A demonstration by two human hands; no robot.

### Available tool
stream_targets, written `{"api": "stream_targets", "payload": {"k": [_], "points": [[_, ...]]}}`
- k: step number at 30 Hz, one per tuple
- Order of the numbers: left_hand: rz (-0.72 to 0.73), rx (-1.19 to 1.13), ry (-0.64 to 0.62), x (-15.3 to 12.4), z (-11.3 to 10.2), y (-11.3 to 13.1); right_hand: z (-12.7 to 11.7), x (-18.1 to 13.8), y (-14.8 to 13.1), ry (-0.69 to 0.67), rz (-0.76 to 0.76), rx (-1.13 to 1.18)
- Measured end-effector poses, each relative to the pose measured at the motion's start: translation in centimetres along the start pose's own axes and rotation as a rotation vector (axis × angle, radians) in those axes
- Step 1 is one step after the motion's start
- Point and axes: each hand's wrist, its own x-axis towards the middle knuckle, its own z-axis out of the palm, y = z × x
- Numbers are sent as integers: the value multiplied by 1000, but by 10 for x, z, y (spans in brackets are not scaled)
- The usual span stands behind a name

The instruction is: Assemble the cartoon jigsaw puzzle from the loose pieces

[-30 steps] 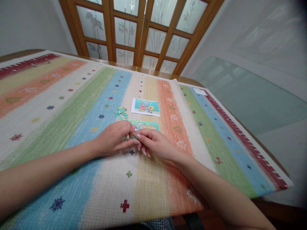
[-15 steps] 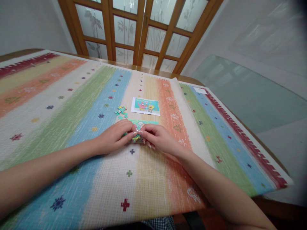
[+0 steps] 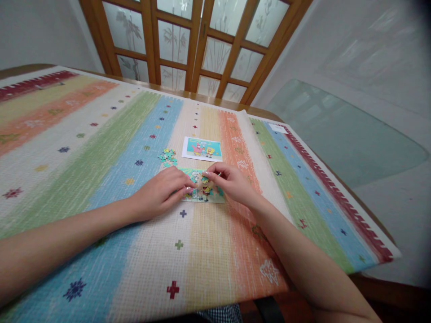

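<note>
A small jigsaw puzzle (image 3: 215, 198) of cartoon figures lies on the striped tablecloth in front of me, partly covered by my hands. My left hand (image 3: 168, 187) rests at its left side, thumb and forefinger curled close together over the picture; whatever they pinch is too small to make out. Over the upper right part of the puzzle, my right hand (image 3: 230, 180) is closed in a pinch, with a small puzzle piece (image 3: 205, 176) seemingly at the fingertips. A heap of loose puzzle pieces (image 3: 167, 157) lies beyond my left hand.
Just behind the puzzle lies a printed reference picture (image 3: 203, 149) with the same figures. A white slip of paper (image 3: 278, 128) is near the far right edge. The tablecloth (image 3: 151, 251) covers the table, with wooden glass-paned doors (image 3: 195, 49) behind.
My hands were together over the middle of the puzzle, fingertips touching. Now they are apart: my right hand has moved right and slightly away from me, uncovering more of the picture.
</note>
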Motion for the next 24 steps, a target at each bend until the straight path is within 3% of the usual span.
{"api": "stream_targets", "payload": {"k": [3,9,24], "points": [[38,170,-82,-3,5,-1,-3,4,13,59,-82,-195],[13,334,-169,-7,14,-1,6,11,28,9,-153,-353],[0,355,-190,-7,16,-3,11,16,31,14,-213,-390]]}}
